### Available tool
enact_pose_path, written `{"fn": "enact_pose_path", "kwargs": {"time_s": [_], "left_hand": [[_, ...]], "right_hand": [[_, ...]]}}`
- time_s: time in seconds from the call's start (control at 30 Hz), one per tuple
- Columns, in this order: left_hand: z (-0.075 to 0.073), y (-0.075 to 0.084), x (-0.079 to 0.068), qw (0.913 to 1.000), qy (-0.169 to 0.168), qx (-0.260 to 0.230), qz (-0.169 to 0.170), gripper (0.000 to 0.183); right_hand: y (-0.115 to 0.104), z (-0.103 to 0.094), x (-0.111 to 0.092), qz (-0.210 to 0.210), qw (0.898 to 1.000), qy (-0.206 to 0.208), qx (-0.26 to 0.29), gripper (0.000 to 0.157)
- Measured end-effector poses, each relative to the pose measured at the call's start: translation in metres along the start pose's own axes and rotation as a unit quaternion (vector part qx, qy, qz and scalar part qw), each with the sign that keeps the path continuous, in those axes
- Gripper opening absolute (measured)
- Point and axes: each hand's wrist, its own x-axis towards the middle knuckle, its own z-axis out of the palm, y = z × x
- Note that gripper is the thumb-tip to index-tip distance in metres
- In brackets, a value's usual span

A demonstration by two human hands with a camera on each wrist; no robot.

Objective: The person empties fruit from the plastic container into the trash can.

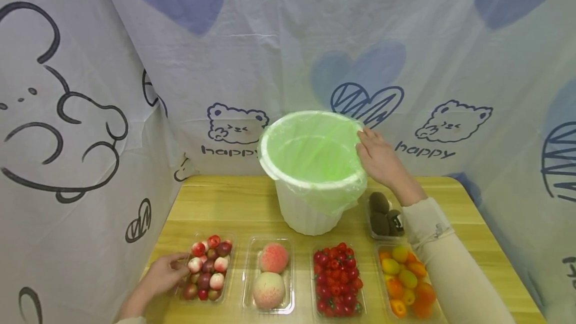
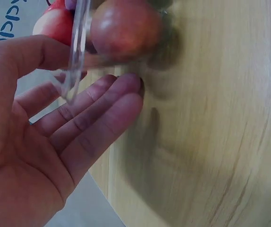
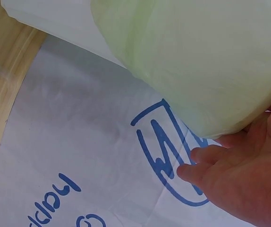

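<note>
A white trash can (image 1: pixel 310 214) lined with a thin green bag (image 1: pixel 315 156) stands at the table's back middle. My right hand (image 1: pixel 380 156) grips its right rim over the bag; in the right wrist view that hand (image 3: pixel 249 170) has several fingers along the liner's outer side. At the front left, my left hand (image 1: pixel 166 274) holds the left edge of a clear plastic box (image 1: pixel 230 264) of small red and white fruits (image 1: pixel 208 266). In the left wrist view, the thumb and a finger of that hand (image 2: pixel 36 142) meet at the box wall (image 2: pixel 76 56), with the other fingers extended.
To the right of that box stand a clear box with two peaches (image 1: pixel 269 289), one of red berries (image 1: pixel 335 279) and one of orange and yellow fruits (image 1: pixel 405 279). A box of kiwis (image 1: pixel 379 214) sits behind under the right forearm. Printed cloth (image 1: pixel 279 64) hangs around the table.
</note>
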Motion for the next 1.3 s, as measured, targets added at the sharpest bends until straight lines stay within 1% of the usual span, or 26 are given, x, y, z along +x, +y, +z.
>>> {"fn": "enact_pose_path", "kwargs": {"time_s": [0.07, 0.17, 0.33, 0.4, 0.47, 0.5, 0.63, 0.77, 0.9, 0.97, 1.03, 1.07, 1.13, 1.17, 1.23, 1.27, 1.3], "left_hand": [[0.000, 0.000, 0.000, 1.0000, -0.003, -0.003, 0.006, 0.051], [-0.002, -0.002, -0.001, 0.9995, -0.016, -0.022, 0.018, 0.051], [-0.007, -0.007, -0.003, 0.9942, -0.063, -0.080, 0.034, 0.053], [-0.008, -0.009, -0.005, 0.9915, -0.075, -0.102, 0.028, 0.055], [-0.009, -0.009, -0.007, 0.9891, -0.079, -0.123, 0.018, 0.057], [-0.010, -0.009, -0.008, 0.9891, -0.076, -0.125, 0.014, 0.057], [-0.011, -0.003, -0.009, 0.9907, -0.054, -0.125, -0.003, 0.058], [-0.014, 0.010, -0.006, 0.9951, -0.018, -0.097, 0.003, 0.055], [-0.019, 0.027, -0.001, 0.9974, 0.001, -0.072, 0.009, 0.053], [-0.022, 0.037, 0.002, 0.9969, 0.001, -0.078, 0.008, 0.053], [-0.026, 0.045, 0.004, 0.9959, -0.007, -0.090, 0.011, 0.054], [-0.028, 0.049, 0.006, 0.9953, -0.011, -0.095, 0.017, 0.055], [-0.032, 0.058, 0.008, 0.9922, -0.020, -0.121, 0.022, 0.056], [-0.034, 0.062, 0.009, 0.9914, -0.023, -0.125, 0.032, 0.057], [-0.038, 0.072, 0.011, 0.9911, -0.021, -0.125, 0.040, 0.057], [-0.040, 0.077, 0.011, 0.9914, -0.020, -0.120, 0.049, 0.057], [-0.042, 0.082, 0.011, 0.9918, -0.019, -0.117, 0.047, 0.057]], "right_hand": [[0.000, 0.000, 0.000, 0.000, 1.000, 0.000, 0.001, 0.062], [-0.001, 0.000, 0.000, 0.002, 1.000, -0.001, 0.003, 0.062], [-0.001, 0.001, 0.000, 0.001, 1.000, -0.001, 0.003, 0.062], [-0.002, 0.000, 0.000, 0.000, 1.000, 0.000, 0.002, 0.062], [-0.002, 0.000, 0.000, -0.001, 1.000, 0.001, 0.002, 0.062], [-0.002, 0.000, 0.000, -0.001, 1.000, 0.001, 0.002, 0.062], [-0.002, 0.000, 0.000, 0.001, 1.000, 0.001, 0.001, 0.062], [-0.001, 0.000, 0.000, 0.002, 1.000, -0.001, 0.001, 0.062], [0.000, -0.001, -0.001, 0.005, 1.000, -0.003, 0.004, 0.062], [0.000, -0.001, -0.001, 0.005, 1.000, -0.003, 0.005, 0.062], [-0.001, -0.001, -0.001, 0.004, 1.000, -0.003, 0.004, 0.062], [-0.001, -0.001, -0.001, 0.004, 1.000, -0.003, 0.004, 0.062], [-0.001, -0.001, -0.001, 0.003, 1.000, -0.003, 0.002, 0.062], [-0.001, -0.002, -0.001, 0.004, 1.000, -0.003, 0.002, 0.062], [-0.001, -0.002, -0.001, 0.005, 1.000, -0.003, 0.001, 0.062], [-0.001, -0.002, -0.001, 0.005, 1.000, -0.004, 0.001, 0.062], [-0.001, -0.002, -0.001, 0.005, 1.000, -0.005, 0.000, 0.062]]}}
